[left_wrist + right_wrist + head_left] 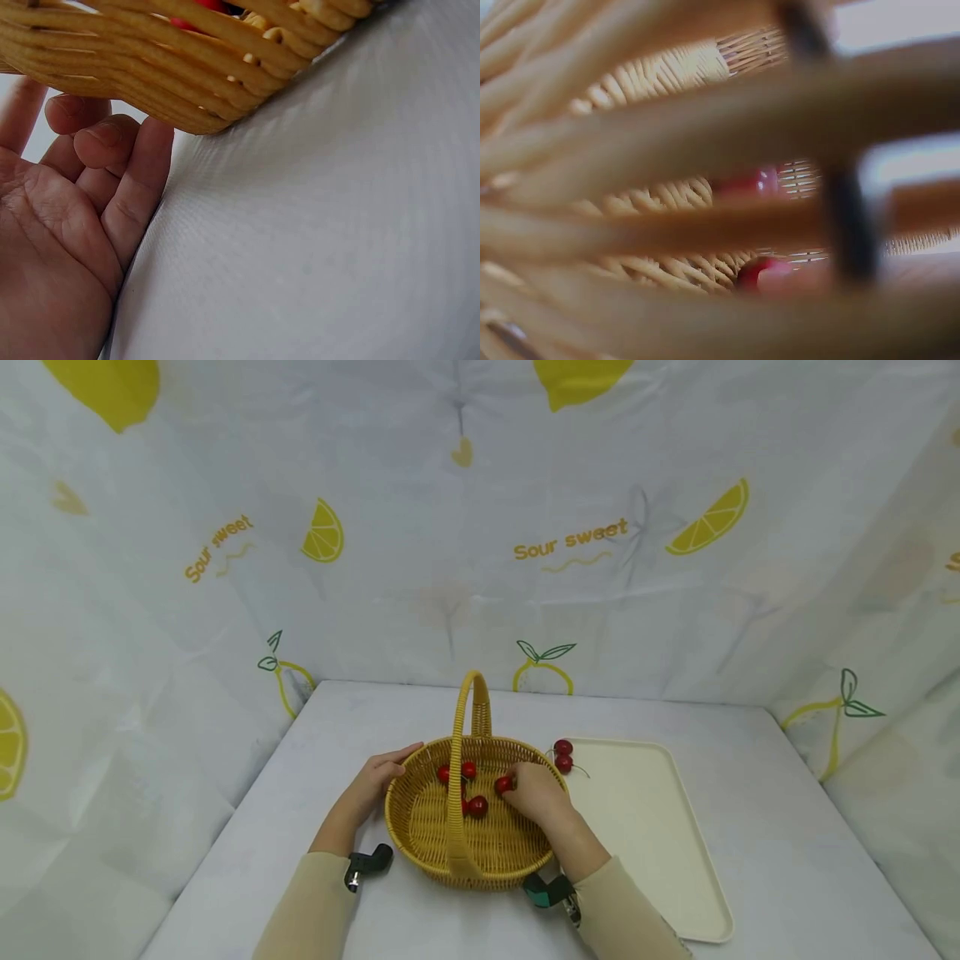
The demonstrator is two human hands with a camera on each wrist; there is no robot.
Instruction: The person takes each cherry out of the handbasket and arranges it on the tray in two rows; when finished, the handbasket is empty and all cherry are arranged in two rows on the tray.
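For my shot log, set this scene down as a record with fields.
Right hand: pinches a red cherry inside the wicker basket
Left hand: touches the basket's left side
Other basket cherries: several, loosely grouped
Tray: cream, right of the basket
Cherries outside: two, at the tray's far left corner
Backdrop: white, lemon prints

From the head we look down the worktop [780, 827] to its far edge. Both wrist close-ups share the basket [506, 839].
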